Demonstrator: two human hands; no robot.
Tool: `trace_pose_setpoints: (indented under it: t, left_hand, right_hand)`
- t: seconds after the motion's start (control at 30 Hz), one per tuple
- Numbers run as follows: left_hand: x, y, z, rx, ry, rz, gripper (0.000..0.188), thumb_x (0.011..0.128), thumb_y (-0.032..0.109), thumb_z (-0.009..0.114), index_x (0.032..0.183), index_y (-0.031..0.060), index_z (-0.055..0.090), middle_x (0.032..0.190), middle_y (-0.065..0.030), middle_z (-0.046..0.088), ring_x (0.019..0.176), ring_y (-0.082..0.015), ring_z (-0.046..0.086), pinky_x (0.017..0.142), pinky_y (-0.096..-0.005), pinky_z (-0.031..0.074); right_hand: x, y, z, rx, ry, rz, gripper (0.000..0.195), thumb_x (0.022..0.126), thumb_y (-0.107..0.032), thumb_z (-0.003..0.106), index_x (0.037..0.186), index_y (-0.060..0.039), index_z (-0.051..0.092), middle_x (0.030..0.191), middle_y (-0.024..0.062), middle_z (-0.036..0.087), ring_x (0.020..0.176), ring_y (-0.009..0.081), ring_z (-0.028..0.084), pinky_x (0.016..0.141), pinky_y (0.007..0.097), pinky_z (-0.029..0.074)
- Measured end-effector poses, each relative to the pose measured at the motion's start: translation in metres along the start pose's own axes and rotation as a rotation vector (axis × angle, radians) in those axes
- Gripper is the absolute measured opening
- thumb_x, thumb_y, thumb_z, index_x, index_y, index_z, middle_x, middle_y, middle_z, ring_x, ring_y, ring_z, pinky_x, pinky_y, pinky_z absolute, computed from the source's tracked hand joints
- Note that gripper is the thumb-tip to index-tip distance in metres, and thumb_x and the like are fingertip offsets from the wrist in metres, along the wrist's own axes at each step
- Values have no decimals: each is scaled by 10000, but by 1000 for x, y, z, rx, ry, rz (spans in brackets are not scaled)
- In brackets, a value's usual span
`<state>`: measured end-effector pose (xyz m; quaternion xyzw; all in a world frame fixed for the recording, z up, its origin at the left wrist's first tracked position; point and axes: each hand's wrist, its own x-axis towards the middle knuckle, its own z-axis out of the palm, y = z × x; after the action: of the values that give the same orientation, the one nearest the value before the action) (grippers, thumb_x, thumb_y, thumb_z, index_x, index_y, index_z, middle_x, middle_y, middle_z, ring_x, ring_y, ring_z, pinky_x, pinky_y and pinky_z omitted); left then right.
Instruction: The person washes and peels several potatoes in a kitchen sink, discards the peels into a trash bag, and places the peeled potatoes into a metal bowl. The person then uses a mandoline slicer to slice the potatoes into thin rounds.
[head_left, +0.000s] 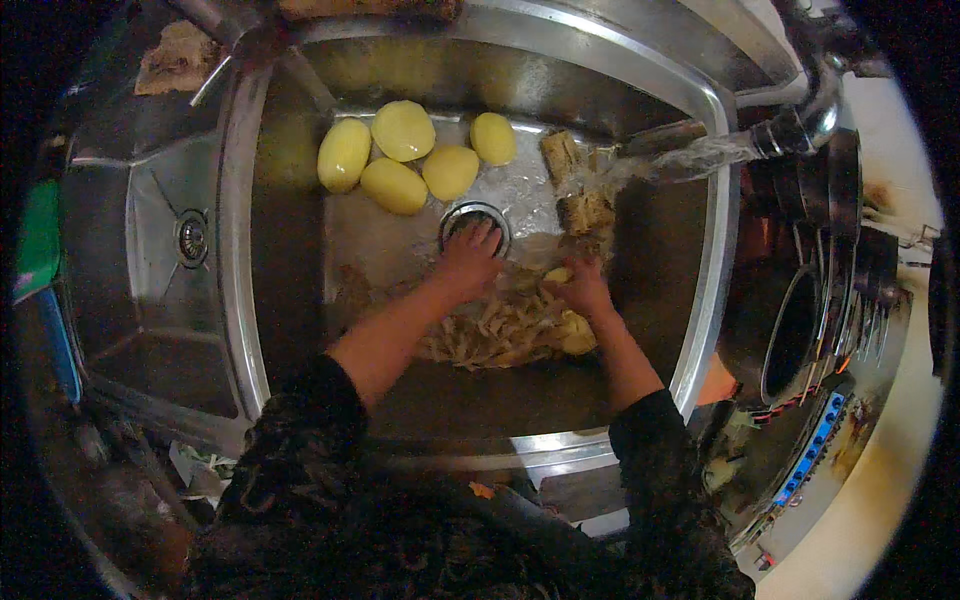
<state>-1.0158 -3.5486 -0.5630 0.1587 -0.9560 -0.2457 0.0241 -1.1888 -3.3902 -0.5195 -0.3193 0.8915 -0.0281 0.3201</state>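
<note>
My left hand (472, 259) is over the round drain (451, 217) of a stainless steel sink, fingers apart and fingertips at its opening. My right hand (586, 289) is low in the sink on the right, blurred. A pale yellow piece (556, 276), apparently potato, shows between its thumb and fingers; whether it is gripped is unclear. Wet peelings (487, 330) are heaped below both hands. By my right wrist lies another yellow potato (576, 335). Several peeled potatoes (394, 186) rest along the far left of the basin. Two rough brown chunks (585, 214), perhaps root vegetable, lie beyond my right hand.
Water runs from a metal faucet (787, 133) into the basin from the right. A steel divider (241, 225) separates a second basin with a drain strainer (192, 238) on the left. Pans (795, 330) and a blue power strip (810, 448) are at the right.
</note>
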Motion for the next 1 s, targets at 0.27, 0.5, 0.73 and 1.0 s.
trace_pose_setpoints:
  t: [0.27,0.5,0.73,1.0]
  left_hand:
    - [6,34,10,-69,-310,-252,331,748,168,491,998,-49,491,1206,-165,388,1116,-351,350,825,-398,409]
    - [-31,46,-71,39,-759,108,161,711,113,495,775,8,598,1024,-183,522,969,-330,486,778,-408,428]
    - [-55,45,-68,-271,-331,-149,185,733,189,519,785,41,617,946,-139,578,866,-285,542,752,-389,441]
    - [51,50,-126,-1843,-277,-729,428,832,440,424,1078,93,470,1006,-48,547,882,-181,548,731,-358,472]
  right_hand:
    - [-2,12,19,24,1,-50,596,554,-370,726,1045,-138,480,1186,192,327,1040,353,415,877,398,363]
    - [-18,-3,11,116,37,-123,598,527,-313,738,1025,-128,463,1146,171,345,1028,360,418,863,394,383]
    - [-24,-25,-35,507,83,-358,542,564,-199,722,1024,-95,455,1042,132,393,974,287,418,837,348,376]
    - [-22,-108,-80,781,199,-497,473,665,-167,670,1062,-53,440,1050,92,417,967,189,431,814,289,379]
